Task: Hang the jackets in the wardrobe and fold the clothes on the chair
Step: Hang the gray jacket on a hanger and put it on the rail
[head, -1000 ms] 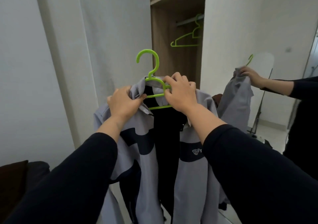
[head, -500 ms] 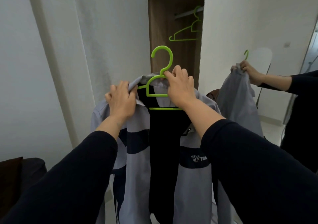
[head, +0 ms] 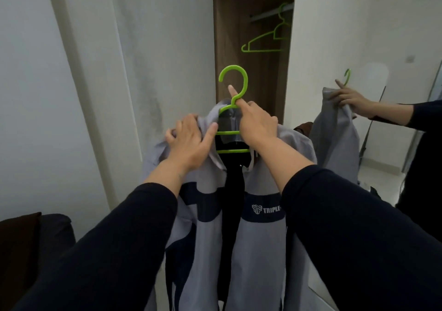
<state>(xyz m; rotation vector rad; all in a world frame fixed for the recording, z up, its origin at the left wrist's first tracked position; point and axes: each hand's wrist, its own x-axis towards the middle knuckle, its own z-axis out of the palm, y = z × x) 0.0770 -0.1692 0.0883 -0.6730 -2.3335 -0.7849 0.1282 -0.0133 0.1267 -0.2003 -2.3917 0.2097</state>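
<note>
Both hands, left (head: 189,141) and right (head: 254,124), grip the hangered jacket (head: 263,227); the wardrobe (head: 229,35) holds an empty hanger (head: 265,40).

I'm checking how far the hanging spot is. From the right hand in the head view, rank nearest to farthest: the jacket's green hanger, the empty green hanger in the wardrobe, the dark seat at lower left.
From the right hand:
1. Jacket's green hanger, gripped at its neck.
2. Empty green hanger, above, inside the wardrobe.
3. Dark seat, far lower left.
</note>
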